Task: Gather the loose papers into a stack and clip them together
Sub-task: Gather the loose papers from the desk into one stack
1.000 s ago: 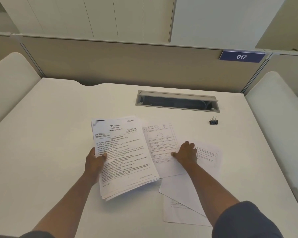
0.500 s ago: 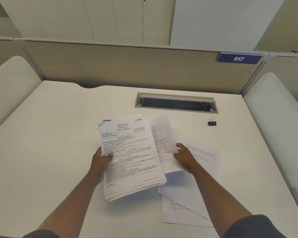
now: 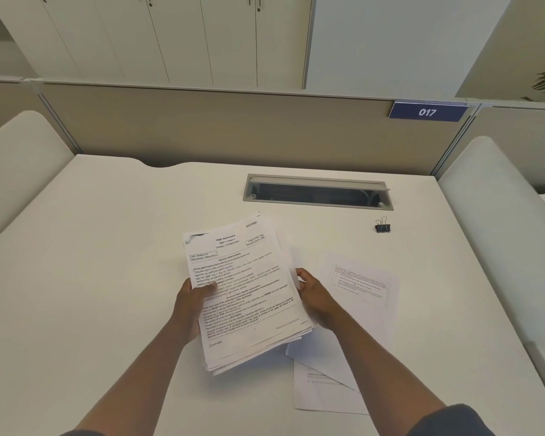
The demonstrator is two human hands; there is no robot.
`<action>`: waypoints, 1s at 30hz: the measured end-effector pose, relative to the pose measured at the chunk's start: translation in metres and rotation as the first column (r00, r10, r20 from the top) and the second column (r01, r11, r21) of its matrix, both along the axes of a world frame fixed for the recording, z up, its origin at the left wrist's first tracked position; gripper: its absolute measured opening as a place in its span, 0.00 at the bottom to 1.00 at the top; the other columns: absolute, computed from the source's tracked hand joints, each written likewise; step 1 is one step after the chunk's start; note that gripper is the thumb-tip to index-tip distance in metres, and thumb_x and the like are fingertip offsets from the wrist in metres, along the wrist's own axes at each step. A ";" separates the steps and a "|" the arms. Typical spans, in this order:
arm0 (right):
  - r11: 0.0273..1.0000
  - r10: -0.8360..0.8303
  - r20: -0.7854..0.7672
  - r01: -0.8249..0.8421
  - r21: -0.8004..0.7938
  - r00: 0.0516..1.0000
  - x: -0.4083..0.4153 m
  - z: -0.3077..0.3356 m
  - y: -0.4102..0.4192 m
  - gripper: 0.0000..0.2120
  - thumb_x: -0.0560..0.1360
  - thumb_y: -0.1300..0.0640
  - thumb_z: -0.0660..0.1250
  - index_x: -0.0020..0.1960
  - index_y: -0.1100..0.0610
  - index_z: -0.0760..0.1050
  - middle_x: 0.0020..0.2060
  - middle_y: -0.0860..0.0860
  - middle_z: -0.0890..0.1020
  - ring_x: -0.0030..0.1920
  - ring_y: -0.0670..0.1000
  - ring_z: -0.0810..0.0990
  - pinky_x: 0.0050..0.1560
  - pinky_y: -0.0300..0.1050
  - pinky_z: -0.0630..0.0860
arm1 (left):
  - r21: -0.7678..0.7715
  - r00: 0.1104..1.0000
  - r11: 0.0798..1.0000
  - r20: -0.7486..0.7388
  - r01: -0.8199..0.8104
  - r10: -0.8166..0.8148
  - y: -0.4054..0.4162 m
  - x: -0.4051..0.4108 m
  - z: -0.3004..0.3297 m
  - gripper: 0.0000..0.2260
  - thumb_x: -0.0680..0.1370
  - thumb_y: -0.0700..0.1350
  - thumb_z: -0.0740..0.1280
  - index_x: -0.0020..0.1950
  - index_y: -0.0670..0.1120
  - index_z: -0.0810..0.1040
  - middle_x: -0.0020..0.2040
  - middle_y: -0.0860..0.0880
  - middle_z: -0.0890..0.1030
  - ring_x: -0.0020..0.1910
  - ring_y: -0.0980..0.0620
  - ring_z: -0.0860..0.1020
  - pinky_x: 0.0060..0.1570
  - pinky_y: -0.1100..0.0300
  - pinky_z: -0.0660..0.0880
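A stack of printed papers (image 3: 243, 287) hangs tilted a little above the white desk (image 3: 92, 247). My left hand (image 3: 191, 302) grips its left edge, thumb on the top page. My right hand (image 3: 317, 298) holds the stack's right edge, where a sheet lies tucked under the top pages. Loose sheets stay flat on the desk to the right: one with faint print (image 3: 364, 281), two more (image 3: 324, 385) near the front under my right forearm. A black binder clip (image 3: 382, 227) stands alone on the desk at the back right, far from both hands.
A grey cable slot (image 3: 317, 191) is cut into the desk behind the papers. A beige partition (image 3: 221, 130) with a blue "017" sign (image 3: 427, 112) closes the back. White padded dividers (image 3: 497, 215) stand at both sides.
My right hand lifted the sheet with the table print off the desk and brought it left against the stack. The stack rose and shifted right slightly in my left hand.
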State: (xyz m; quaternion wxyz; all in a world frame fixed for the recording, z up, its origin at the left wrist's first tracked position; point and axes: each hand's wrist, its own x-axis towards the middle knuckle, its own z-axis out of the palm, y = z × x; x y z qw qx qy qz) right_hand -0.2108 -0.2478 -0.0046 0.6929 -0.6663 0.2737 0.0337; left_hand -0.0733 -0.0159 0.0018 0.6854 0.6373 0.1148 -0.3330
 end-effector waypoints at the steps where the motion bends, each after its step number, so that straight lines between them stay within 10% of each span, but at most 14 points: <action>1: 1.000 0.011 0.008 -0.011 0.004 1.000 0.000 0.002 0.001 0.12 0.80 0.57 0.64 0.62 0.52 0.73 0.55 0.53 0.85 0.50 0.53 0.85 0.41 0.42 0.80 | -0.022 1.000 1.000 -0.022 0.002 -0.002 0.001 0.000 0.001 0.16 0.73 0.34 0.70 0.61 0.42 0.77 0.55 0.39 0.84 0.50 0.34 0.83 0.43 0.39 0.80; 7: 0.999 0.039 0.023 -0.040 0.035 0.999 0.003 0.005 0.006 0.13 0.80 0.54 0.64 0.64 0.52 0.71 0.55 0.54 0.84 0.49 0.54 0.85 0.45 0.49 0.82 | -0.164 0.977 0.983 -0.180 0.085 -0.115 0.011 -0.004 0.007 0.12 0.73 0.36 0.69 0.56 0.41 0.81 0.53 0.37 0.84 0.47 0.36 0.85 0.40 0.46 0.81; 19: 0.989 0.135 -0.027 -0.137 -0.061 0.990 0.033 0.003 0.031 0.13 0.78 0.60 0.67 0.62 0.53 0.74 0.53 0.54 0.85 0.48 0.52 0.85 0.43 0.41 0.81 | 0.104 0.995 0.995 0.095 -0.004 -0.006 0.048 0.012 -0.011 0.18 0.73 0.34 0.73 0.61 0.42 0.78 0.56 0.41 0.83 0.55 0.37 0.81 0.56 0.37 0.77; 25: 0.881 0.018 -0.186 -0.103 -0.461 0.982 0.047 -0.002 0.030 0.14 0.76 0.66 0.60 0.59 0.58 0.76 0.40 0.47 0.81 0.44 0.48 0.80 0.41 0.32 0.74 | 0.117 0.987 0.988 0.137 -0.100 0.084 0.086 0.021 -0.015 0.17 0.72 0.33 0.73 0.59 0.43 0.78 0.54 0.43 0.83 0.52 0.41 0.81 0.49 0.48 0.78; 30: 0.627 -0.100 -0.351 -0.215 -0.749 0.931 0.064 -0.008 0.026 0.20 0.75 0.58 0.65 0.66 0.56 0.69 0.60 0.56 0.74 0.62 0.58 0.72 0.60 0.51 0.72 | 0.141 0.978 0.977 0.156 -0.160 0.138 0.110 0.025 -0.020 0.18 0.71 0.33 0.74 0.60 0.43 0.78 0.52 0.45 0.83 0.51 0.41 0.80 0.49 0.49 0.76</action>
